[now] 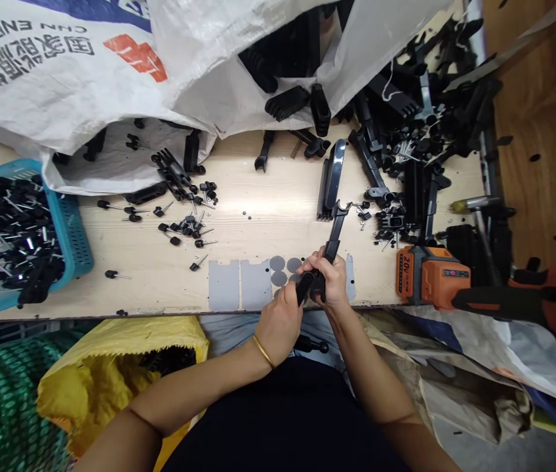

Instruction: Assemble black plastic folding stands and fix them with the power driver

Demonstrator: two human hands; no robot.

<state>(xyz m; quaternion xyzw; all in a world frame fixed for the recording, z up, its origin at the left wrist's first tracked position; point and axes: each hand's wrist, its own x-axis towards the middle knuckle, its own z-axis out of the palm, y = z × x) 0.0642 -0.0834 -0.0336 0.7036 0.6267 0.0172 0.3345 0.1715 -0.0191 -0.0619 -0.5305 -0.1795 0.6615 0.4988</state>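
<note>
My right hand (333, 278) is closed around a black plastic arm (336, 236), whose curved, forked end points away from me. A short black rounded piece (303, 288) is gripped in my left hand (280, 321), right beside the arm's near end. Whether the two parts are joined is hidden by my fingers. Both hands are over the table's front edge, above flat grey patches (256, 285) and round grey discs (278, 263). Beyond the arm stands a glossy black long part (336, 174).
A blue basket (81, 242) at left holds many black knobs with metal pins. Loose knobs (187, 226) lie mid-table. White sacks (184, 72) spill black parts at the back. Black parts (406, 164) are heaped at right, near an orange power tool (430, 278). A yellow sack (125, 341) hangs below.
</note>
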